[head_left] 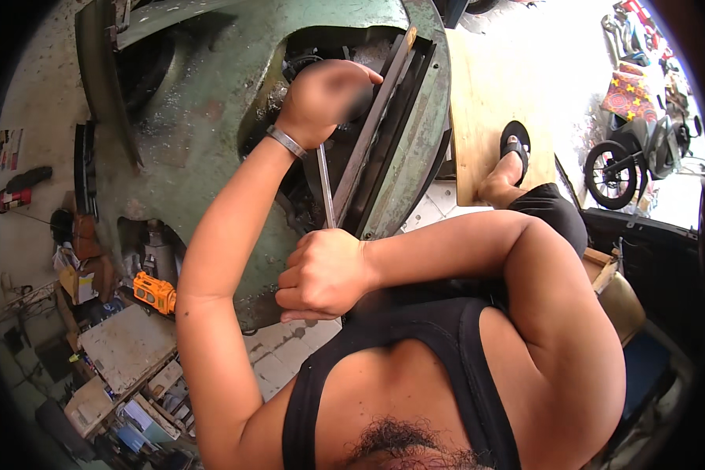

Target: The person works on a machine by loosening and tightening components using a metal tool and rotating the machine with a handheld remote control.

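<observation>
My right hand point(325, 270) is closed in a fist round the near end of a long, straight, shiny metal bar point(326, 184). From that fist the bar runs away from me, and its far end is lost under my left hand point(325, 94). The left hand, with a metal bracelet point(287, 142) at its wrist, lies over an opening in a worn green vehicle body point(204, 133). Its fingers are partly blurred and turned away, so their grip is hidden. Beside it, a rusty brown strip point(376, 121) slants along the opening's right side.
An orange tool or case point(155, 292) sits left of my forearm, near a cluttered low table point(129, 345). On the right lie a wooden board point(486, 86) with a sandalled foot point(513, 153) on it, and a small bike point(623, 168). A red-and-black tool point(16, 196) rests far left.
</observation>
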The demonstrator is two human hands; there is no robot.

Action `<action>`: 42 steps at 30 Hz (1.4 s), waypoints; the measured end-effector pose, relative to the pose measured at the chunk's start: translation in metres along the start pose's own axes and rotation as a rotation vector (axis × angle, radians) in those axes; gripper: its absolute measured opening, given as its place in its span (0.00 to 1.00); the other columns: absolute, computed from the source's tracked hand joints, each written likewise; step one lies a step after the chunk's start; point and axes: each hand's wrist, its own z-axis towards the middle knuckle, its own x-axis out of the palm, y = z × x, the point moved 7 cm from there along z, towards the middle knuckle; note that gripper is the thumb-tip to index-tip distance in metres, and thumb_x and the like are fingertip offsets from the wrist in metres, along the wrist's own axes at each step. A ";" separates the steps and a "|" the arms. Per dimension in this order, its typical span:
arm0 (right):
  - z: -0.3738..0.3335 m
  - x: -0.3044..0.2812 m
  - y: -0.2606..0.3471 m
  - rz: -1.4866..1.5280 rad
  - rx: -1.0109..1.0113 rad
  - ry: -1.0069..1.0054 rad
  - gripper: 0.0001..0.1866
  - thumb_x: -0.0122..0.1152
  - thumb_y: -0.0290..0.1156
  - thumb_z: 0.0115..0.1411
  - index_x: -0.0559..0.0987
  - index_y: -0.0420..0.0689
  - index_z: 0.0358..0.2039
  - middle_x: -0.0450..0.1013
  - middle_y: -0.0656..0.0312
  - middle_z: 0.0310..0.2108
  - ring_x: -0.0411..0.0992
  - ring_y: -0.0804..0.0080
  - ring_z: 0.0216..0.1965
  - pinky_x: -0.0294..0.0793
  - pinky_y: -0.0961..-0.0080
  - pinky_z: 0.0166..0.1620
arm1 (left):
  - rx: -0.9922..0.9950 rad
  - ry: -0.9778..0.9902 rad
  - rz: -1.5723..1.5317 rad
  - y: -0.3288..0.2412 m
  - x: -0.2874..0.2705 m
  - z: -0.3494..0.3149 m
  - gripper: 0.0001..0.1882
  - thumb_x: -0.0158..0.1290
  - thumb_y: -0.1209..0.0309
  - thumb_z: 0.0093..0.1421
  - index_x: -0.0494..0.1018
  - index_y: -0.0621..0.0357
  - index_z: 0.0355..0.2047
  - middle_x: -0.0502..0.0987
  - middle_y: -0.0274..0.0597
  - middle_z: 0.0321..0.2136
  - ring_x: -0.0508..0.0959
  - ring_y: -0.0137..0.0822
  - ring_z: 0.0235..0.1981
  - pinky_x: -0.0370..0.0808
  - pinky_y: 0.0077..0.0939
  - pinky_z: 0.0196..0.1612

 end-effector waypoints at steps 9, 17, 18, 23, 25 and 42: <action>0.013 0.010 -0.005 -0.033 0.044 0.005 0.19 0.61 0.46 0.63 0.73 0.48 0.20 0.73 0.64 0.20 0.76 0.58 0.23 0.75 0.59 0.26 | -0.077 0.016 0.090 -0.006 -0.009 0.004 0.18 0.52 0.56 0.73 0.83 0.57 0.43 0.82 0.36 0.33 0.79 0.27 0.39 0.73 0.24 0.48; -0.011 -0.011 0.002 0.010 -0.114 -0.109 0.22 0.64 0.50 0.60 0.72 0.47 0.20 0.72 0.60 0.20 0.75 0.53 0.25 0.73 0.56 0.28 | -0.337 -0.504 0.702 -0.013 -0.041 -0.043 0.30 0.62 0.54 0.64 0.69 0.59 0.57 0.76 0.38 0.28 0.76 0.31 0.31 0.73 0.28 0.37; -0.014 -0.015 0.002 0.055 -0.120 -0.110 0.22 0.64 0.52 0.60 0.73 0.48 0.20 0.74 0.61 0.21 0.76 0.53 0.26 0.73 0.56 0.28 | -0.361 -0.472 0.702 -0.011 -0.044 -0.056 0.30 0.63 0.54 0.64 0.68 0.59 0.57 0.76 0.36 0.24 0.76 0.30 0.27 0.73 0.27 0.34; -0.018 -0.021 0.000 0.243 -0.119 -0.067 0.22 0.66 0.54 0.58 0.76 0.49 0.23 0.77 0.61 0.23 0.78 0.55 0.28 0.73 0.58 0.28 | -0.524 -0.400 0.205 -0.009 -0.032 -0.088 0.29 0.61 0.65 0.66 0.65 0.59 0.64 0.80 0.35 0.23 0.76 0.25 0.20 0.71 0.23 0.22; -0.008 -0.028 0.007 0.258 -0.097 -0.052 0.21 0.68 0.53 0.58 0.79 0.48 0.25 0.78 0.59 0.23 0.78 0.54 0.26 0.74 0.60 0.28 | -0.338 -0.439 0.426 -0.003 -0.042 -0.093 0.27 0.58 0.66 0.67 0.67 0.60 0.64 0.80 0.40 0.22 0.76 0.29 0.21 0.73 0.31 0.27; -0.091 -0.203 -0.009 -0.293 0.205 0.138 0.16 0.76 0.33 0.52 0.80 0.46 0.39 0.71 0.64 0.18 0.72 0.68 0.19 0.69 0.70 0.24 | -0.225 -0.522 0.611 -0.023 -0.007 -0.082 0.28 0.52 0.67 0.64 0.65 0.52 0.65 0.82 0.56 0.29 0.83 0.54 0.33 0.76 0.47 0.40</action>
